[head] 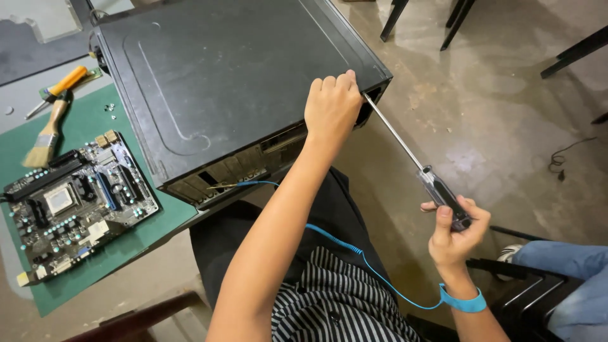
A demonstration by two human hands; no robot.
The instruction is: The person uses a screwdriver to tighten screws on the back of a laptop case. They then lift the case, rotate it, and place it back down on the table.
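Observation:
A black computer case (215,76) lies on its side on the table, its rear panel facing me. My left hand (332,104) grips the case's near right corner, fingers curled over the top edge. My right hand (456,231) is shut on the dark handle of a long screwdriver (411,158), whose thin shaft runs up-left to the corner of the case beside my left hand. A blue wrist strap (465,303) sits on my right wrist, and its coiled blue cord (354,250) runs to the rear of the case.
A motherboard (76,206) lies on a green mat (95,126) at the left. A paintbrush (47,133) and an orange-handled screwdriver (60,88) lie behind it, with small screws (111,109) nearby. Chair legs (462,19) stand on the concrete floor; another person's jeans-clad leg (570,266) is at lower right.

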